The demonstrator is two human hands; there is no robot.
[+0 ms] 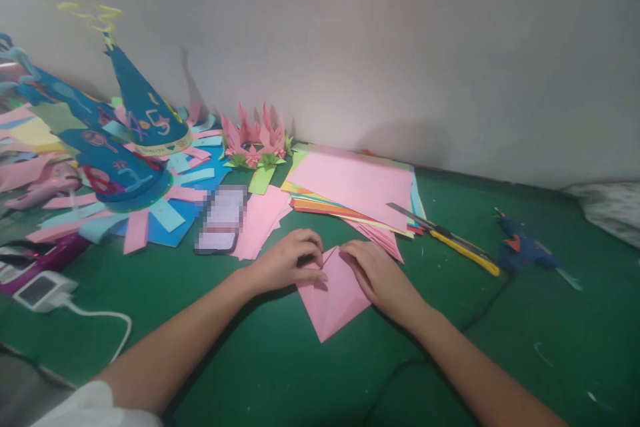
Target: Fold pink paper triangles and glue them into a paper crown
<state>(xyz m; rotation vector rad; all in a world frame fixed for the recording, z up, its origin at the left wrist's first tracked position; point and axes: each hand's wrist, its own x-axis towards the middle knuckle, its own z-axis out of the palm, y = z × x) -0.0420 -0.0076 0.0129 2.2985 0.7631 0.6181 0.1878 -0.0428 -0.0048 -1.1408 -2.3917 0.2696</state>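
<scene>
A folded sheet of pink paper lies on the green tabletop in front of me, one corner pointing towards me and creases running across it. At its upper left edge, my left hand has its thumb and curled fingers closed on the paper. My right hand grips the upper right edge, fingers bent over near the top corner. Both hands hide parts of the paper's sides. Just behind them lie a stack of coloured paper with pink on top and a yellow utility knife with its blade out.
To the left stand blue cone hats with paper strips and a pink paper crown. A phone lies beside pink sheets. A blue glue gun rests at right, and a white device with a cable at left.
</scene>
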